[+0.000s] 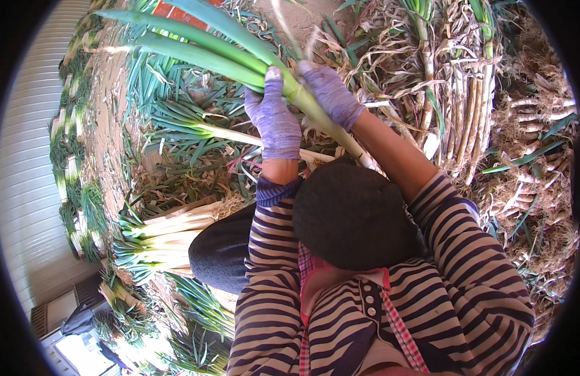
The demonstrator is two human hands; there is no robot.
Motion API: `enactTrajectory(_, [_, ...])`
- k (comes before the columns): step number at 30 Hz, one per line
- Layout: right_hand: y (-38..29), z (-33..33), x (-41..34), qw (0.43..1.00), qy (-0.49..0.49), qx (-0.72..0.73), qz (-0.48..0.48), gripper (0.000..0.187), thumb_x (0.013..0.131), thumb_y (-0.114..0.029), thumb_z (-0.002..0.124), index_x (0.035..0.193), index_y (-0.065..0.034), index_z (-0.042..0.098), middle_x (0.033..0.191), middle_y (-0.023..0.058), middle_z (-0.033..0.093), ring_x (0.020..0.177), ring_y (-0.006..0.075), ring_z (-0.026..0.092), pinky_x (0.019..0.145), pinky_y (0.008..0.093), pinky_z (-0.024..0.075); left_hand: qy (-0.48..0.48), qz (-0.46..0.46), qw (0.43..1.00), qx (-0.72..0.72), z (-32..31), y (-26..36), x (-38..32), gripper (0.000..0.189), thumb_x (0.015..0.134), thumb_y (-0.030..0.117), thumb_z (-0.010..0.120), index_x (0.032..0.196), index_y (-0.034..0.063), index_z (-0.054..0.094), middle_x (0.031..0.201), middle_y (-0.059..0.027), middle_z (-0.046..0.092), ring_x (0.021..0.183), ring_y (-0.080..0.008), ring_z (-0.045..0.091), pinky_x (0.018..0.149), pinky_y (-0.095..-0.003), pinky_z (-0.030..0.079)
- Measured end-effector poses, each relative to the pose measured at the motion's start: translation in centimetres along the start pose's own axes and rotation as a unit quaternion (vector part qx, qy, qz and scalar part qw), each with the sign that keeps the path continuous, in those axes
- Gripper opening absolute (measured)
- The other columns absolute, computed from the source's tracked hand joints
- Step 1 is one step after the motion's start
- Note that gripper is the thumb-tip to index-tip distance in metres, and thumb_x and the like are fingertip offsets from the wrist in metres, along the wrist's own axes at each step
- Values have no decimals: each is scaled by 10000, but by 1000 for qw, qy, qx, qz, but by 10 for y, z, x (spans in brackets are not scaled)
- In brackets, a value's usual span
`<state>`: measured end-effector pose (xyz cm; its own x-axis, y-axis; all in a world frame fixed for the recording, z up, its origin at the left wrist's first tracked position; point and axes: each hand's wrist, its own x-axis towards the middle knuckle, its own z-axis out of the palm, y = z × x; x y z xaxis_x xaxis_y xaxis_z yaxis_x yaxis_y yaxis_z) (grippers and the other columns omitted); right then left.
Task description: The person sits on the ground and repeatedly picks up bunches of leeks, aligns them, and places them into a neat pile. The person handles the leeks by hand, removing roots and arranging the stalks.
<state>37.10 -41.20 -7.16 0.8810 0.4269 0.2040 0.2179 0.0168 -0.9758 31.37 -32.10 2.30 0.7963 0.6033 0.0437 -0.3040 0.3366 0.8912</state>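
A large green onion (pixel 313 105) with broad green leaves slants across the view, its white end reaching down beside a dark rounded shape (pixel 356 216) over my lap. My left hand (pixel 275 117), in a purple knit glove, grips it where the leaves fan out, thumb laid over them. Against the stalk's other side is my gloved right hand (pixel 331 94), its fingertips closed on a thin pale leaf strip (pixel 290 30) that looks blurred. Beneath my left wrist lies another green onion (pixel 229 135), white shank pointing right.
Trimmed green onions (pixel 177 235) lie stacked by my left knee (pixel 219 249). On the right are untrimmed stalks (pixel 464 113) with dry leaves, and a heap of rooted ends (pixel 539 188). Leaf scraps (pixel 191 181) cover the ground. Bundles (pixel 69 174) line a white corrugated wall (pixel 26 155).
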Motion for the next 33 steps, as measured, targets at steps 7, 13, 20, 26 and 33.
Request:
enactTrajectory(7, [86,-94,-223,845,-109,-351,388,355,936,-334,520,1139,-47,565,1024,244,618,913,346,611,764,440,486,4,-45,995,-92,-37,20,24,425,891,461,586,1047,70,532,822,-87,562,805,-259,552,722,-405,501])
enactTrajectory(13, [44,-178,-374,778,-179,-458,391,344,958,-338,485,1141,-61,572,765,200,622,726,308,617,654,424,485,-143,19,989,-41,-47,57,74,487,946,515,440,896,39,533,728,-86,559,680,-231,564,692,-379,509])
enactTrajectory(20, [-45,-232,-465,581,-423,-572,395,478,941,-205,468,1400,-152,342,803,107,660,613,233,629,552,376,521,-80,-112,951,-276,-108,159,183,569,912,526,463,912,-42,463,787,-149,490,720,-274,500,672,-414,480])
enactTrajectory(26, [-85,-201,-282,884,45,-447,132,158,916,-155,585,1041,-66,625,803,142,642,712,226,644,595,292,534,-77,-60,965,-241,-116,113,181,529,877,488,497,885,-40,467,775,-137,476,713,-278,487,684,-412,476])
enactTrajectory(33, [-83,-76,-104,916,-89,-390,29,598,831,-552,597,1232,-111,545,987,152,654,890,295,645,767,395,512,27,-79,965,-247,-84,120,159,492,923,452,456,937,-38,488,827,-157,529,781,-290,532,749,-441,509])
